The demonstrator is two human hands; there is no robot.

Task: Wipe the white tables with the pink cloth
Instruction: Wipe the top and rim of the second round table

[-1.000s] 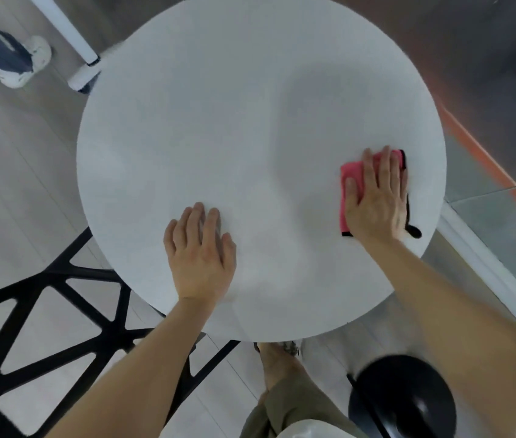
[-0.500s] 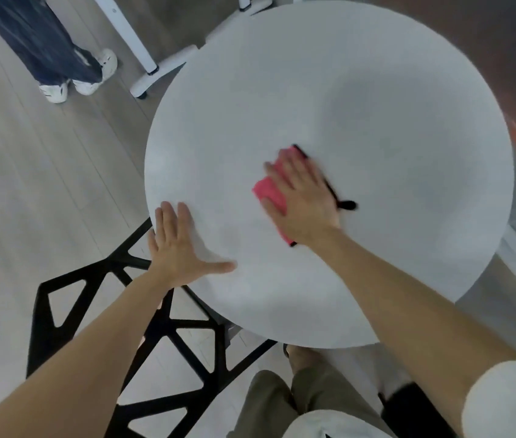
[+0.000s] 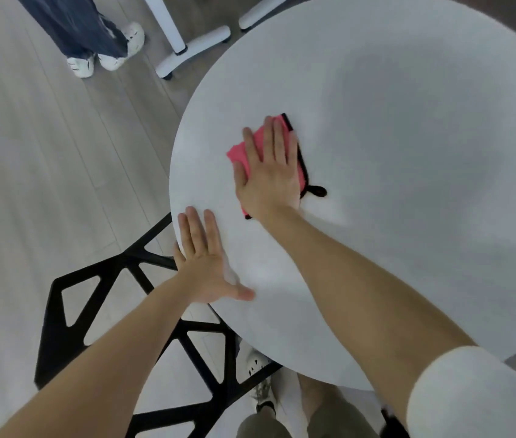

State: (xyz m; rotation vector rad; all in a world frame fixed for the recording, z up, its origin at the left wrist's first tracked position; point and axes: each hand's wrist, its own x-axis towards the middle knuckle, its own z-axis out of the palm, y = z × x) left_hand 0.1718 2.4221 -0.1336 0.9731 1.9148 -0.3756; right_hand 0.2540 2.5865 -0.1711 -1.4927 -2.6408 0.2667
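The pink cloth point(image 3: 238, 152) lies folded flat on the white round bench point(image 3: 408, 184), under the right hand point(image 3: 271, 175). That hand presses down on it with the palm flat and the fingers straight and close together, so only a pink corner shows past the thumb side and a thin strip past the little-finger side. A black trim runs along the cloth's edge on the little-finger side, and a small black loop point(image 3: 318, 191) sticks out onto the bench just beside the heel of that hand.

The left hand point(image 3: 203, 263) rests on the bench rim, near the right wrist and closer to the body. It lies flat and wide with the fingers straight and the thumb stretched out sideways, and it holds nothing. Both forearms are bare; a white sleeve point(image 3: 471, 399) covers the right upper arm.

The bench top is plain matt white with soft grey shadows beyond the right hand. Under the left forearm stands a black chair point(image 3: 57, 349) with an open, angular frame. The floor point(image 3: 45, 153) is pale grey wood planking. Below the arms show olive trousers point(image 3: 263, 428) and a light shoe point(image 3: 261, 374).

Well beyond the left hand's fingertips stands another person in dark blue trousers point(image 3: 83, 26) and white shoes point(image 3: 110, 55), whose dark markings are too blurred to read. Beside them is a white stand base point(image 3: 193, 52) on castors.
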